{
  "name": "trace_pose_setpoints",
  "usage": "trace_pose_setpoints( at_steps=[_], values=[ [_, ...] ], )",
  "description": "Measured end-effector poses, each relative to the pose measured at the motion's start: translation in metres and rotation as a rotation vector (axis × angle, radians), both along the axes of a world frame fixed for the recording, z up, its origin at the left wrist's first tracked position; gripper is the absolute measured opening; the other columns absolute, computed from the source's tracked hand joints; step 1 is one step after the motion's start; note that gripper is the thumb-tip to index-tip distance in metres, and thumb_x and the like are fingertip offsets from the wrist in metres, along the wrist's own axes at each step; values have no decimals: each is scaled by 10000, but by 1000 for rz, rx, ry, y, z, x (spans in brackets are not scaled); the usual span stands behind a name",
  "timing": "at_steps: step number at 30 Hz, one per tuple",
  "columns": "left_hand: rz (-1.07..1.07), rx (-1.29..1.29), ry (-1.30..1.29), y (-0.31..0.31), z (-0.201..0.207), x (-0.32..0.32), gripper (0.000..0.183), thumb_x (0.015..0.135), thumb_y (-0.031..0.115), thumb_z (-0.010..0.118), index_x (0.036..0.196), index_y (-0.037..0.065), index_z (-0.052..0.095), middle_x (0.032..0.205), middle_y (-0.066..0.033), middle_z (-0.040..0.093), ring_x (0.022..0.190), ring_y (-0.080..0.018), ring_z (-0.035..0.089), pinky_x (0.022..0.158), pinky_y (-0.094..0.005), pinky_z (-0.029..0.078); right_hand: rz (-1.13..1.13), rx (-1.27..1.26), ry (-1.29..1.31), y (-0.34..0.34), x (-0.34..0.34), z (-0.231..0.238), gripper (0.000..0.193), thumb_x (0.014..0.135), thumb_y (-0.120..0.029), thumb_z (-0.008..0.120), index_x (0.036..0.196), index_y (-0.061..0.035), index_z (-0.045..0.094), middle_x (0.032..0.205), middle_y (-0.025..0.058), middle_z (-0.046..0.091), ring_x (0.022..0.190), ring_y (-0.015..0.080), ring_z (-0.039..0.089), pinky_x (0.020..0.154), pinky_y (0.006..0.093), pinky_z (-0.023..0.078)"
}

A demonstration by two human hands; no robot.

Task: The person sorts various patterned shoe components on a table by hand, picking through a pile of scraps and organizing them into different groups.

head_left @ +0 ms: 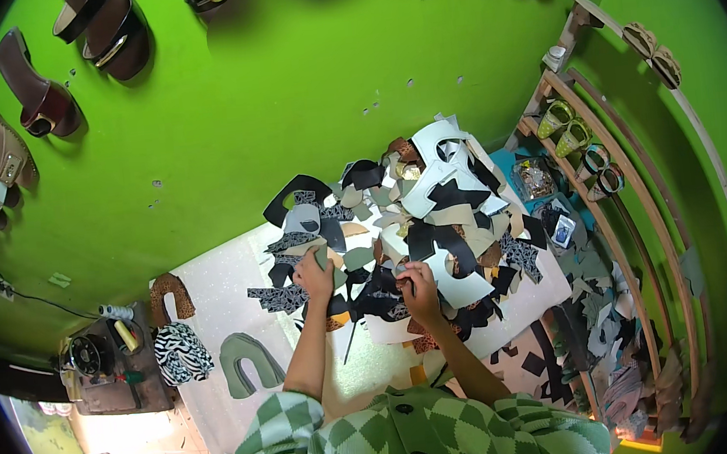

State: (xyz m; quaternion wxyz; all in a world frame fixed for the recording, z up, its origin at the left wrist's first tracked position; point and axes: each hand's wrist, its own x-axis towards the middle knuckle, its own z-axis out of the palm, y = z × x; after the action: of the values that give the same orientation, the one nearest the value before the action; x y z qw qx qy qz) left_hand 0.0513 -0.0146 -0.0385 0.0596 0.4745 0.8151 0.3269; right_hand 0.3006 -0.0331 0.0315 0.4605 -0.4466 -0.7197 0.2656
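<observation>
A heap of cut material scraps in black, white, grey, olive and animal prints covers the middle of the white table (222, 302). At the heap's near left side, my left hand (314, 275) is closed with an olive-green scrap (322, 255) between thumb and fingers. My right hand (420, 284) is closed over the black scraps (379, 294) at the heap's front. Something small and dark shows at its fingers, too small to name. A white cut piece (465, 285) lies just right of that hand. Grey patterned scraps (278, 298) lie left of my left hand.
Left on the table are an olive U-shaped stack (235, 366), a zebra-print bundle (183, 353) and a leopard-print piece (180, 299). Sandals (40, 92) hang on the green wall. A wooden rack (618, 237) with shoes stands right, above piled scraps (596, 327). A small dark table (119, 364) stands left.
</observation>
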Motion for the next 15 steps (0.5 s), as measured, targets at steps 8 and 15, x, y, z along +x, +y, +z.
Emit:
trace_pose_setpoints(
  at_steps=[8,15],
  values=[
    [-429,110,-185,-15,60,-17,145,777,82,690,897,67,608,768,-158,647,690,-338,635,635,-386,492,-17,66,-51,-10,-1,13,309,736,43,564,1028,-52,596,1095,154,534,1043,344,522,906,436,400],
    [-779,-43,-174,-122,162,-9,98,796,17,660,870,15,596,797,-117,653,734,-263,648,671,-346,482,269,-50,-349,-59,-45,66,692,677,-81,774,1308,-160,502,1416,127,346,1292,365,333,1066,489,273]
  ],
)
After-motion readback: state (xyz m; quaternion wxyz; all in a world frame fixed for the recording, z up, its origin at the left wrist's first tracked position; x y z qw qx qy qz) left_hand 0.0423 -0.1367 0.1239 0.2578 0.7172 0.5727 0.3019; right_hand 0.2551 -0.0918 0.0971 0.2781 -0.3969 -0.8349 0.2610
